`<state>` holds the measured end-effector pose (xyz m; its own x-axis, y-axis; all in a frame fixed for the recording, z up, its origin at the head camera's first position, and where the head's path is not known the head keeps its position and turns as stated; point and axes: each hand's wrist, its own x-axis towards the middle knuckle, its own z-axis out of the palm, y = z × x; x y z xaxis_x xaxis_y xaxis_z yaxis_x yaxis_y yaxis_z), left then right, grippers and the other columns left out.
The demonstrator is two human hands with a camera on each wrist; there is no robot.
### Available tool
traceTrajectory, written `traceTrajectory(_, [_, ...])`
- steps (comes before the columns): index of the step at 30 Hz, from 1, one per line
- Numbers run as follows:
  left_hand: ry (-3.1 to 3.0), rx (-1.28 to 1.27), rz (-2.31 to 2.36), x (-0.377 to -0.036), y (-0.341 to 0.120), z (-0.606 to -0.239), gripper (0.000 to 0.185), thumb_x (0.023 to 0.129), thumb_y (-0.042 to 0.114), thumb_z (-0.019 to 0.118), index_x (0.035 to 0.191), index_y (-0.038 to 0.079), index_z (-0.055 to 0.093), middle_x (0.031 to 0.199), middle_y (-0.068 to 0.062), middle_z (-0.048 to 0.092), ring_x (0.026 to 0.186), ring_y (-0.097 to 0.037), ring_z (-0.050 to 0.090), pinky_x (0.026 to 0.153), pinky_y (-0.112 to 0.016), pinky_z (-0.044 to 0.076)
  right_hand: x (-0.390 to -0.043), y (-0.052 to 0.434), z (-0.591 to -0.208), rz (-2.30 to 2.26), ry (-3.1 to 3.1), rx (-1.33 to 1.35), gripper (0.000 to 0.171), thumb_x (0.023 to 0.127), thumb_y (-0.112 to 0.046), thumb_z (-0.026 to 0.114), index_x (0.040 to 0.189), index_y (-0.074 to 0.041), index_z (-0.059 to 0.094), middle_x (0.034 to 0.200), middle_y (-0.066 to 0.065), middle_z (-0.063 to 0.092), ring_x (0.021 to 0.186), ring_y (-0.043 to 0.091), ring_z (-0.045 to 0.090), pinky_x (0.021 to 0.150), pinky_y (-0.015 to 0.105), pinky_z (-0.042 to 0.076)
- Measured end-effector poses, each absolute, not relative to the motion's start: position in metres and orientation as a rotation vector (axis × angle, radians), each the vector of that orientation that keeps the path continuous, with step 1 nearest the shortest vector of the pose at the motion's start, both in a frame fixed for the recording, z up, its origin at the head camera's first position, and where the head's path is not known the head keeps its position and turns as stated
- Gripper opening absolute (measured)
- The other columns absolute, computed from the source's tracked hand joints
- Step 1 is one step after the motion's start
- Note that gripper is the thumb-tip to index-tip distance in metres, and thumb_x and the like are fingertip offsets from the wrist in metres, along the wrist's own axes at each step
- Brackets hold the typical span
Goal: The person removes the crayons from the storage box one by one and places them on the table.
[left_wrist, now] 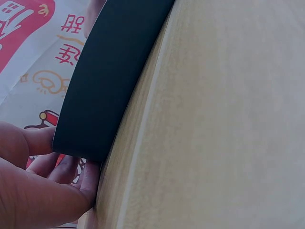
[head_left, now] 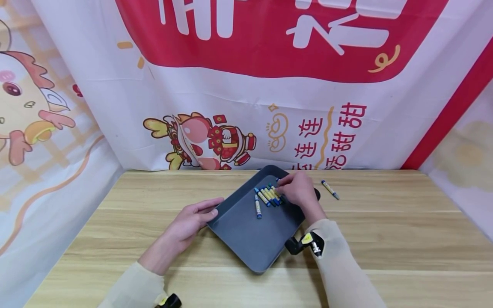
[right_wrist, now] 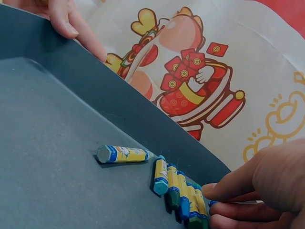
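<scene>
Left hand (head_left: 194, 219) gripped the grey tray (head_left: 252, 241) by one corner, probably to steady it, we judged. Right hand (head_left: 298, 188) pinched a mostly hidden crayon (right_wrist: 213, 203) beside the crayon row (head_left: 267, 195) inside; a loose crayon (head_left: 257, 207) lay askew nearby, an outlying crayon (head_left: 330, 189) on the table (head_left: 385, 239). Tray looked matte, round-cornered; crayons stubby, yellow-wrapped; table wood-grained.

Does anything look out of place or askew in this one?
Yes: one loose crayon lies on the table, right of the tray, apart from the row of crayons inside it. Another crayon in the tray sits askew to that row. Nothing looks damaged.
</scene>
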<state>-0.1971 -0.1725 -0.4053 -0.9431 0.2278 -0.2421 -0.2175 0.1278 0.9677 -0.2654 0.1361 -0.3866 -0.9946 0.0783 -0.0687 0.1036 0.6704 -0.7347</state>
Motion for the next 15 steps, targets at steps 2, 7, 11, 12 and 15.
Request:
traceTrajectory(2, [2.079,0.012,1.878,-0.1968,-0.1727,-0.4052,0.044,0.109,0.014,0.058,0.153,0.01,0.058,0.161,-0.013,0.054,0.139,-0.019,0.058,0.125,-0.043,0.042,-0.2654,0.1349,-0.387,-1.244,2.847,0.145,0.027,0.093,-0.018,0.082,0.117,-0.008,0.082,0.121,0.014,0.077,0.11,0.031,0.064,0.094,0.044,0.053])
traceTrajectory(7, [2.071,0.014,1.884,-0.1972,-0.1732,-0.406,0.045,0.109,0.013,0.058,0.153,0.01,0.057,0.161,-0.013,0.054,0.139,-0.019,0.058,0.125,-0.043,0.042,-0.2646,0.1326,-0.3881,-1.225,2.844,0.149,0.027,0.091,-0.017,0.084,0.117,-0.009,0.082,0.12,0.013,0.078,0.11,0.03,0.066,0.093,0.044,0.055])
traceTrajectory(11, [2.071,-0.008,1.884,-0.1985,-0.1735,-0.407,0.044,0.108,0.012,0.058,0.152,0.011,0.059,0.161,-0.012,0.055,0.139,-0.018,0.059,0.123,-0.04,0.044,-0.2643,0.1321,-0.389,-1.222,2.83,0.165,0.027,0.091,-0.015,0.083,0.117,-0.01,0.081,0.12,0.013,0.077,0.111,0.029,0.065,0.094,0.044,0.055])
traceTrajectory(12, [2.07,-0.013,1.882,-0.199,-0.1738,-0.4075,0.044,0.108,0.012,0.058,0.152,0.012,0.059,0.161,-0.011,0.055,0.139,-0.018,0.059,0.123,-0.039,0.044,-0.2644,0.132,-0.3892,-1.222,2.83,0.167,0.027,0.092,-0.015,0.083,0.118,-0.011,0.081,0.12,0.013,0.076,0.11,0.029,0.064,0.093,0.044,0.054])
traceTrajectory(15, [2.068,-0.034,1.886,-0.1995,-0.1739,-0.4075,0.043,0.108,0.011,0.058,0.151,0.013,0.06,0.16,-0.01,0.056,0.139,-0.018,0.059,0.122,-0.039,0.045,-0.2646,0.131,-0.3897,-1.215,2.837,0.165,0.028,0.091,-0.015,0.084,0.118,-0.011,0.081,0.119,0.013,0.076,0.108,0.029,0.064,0.092,0.042,0.054])
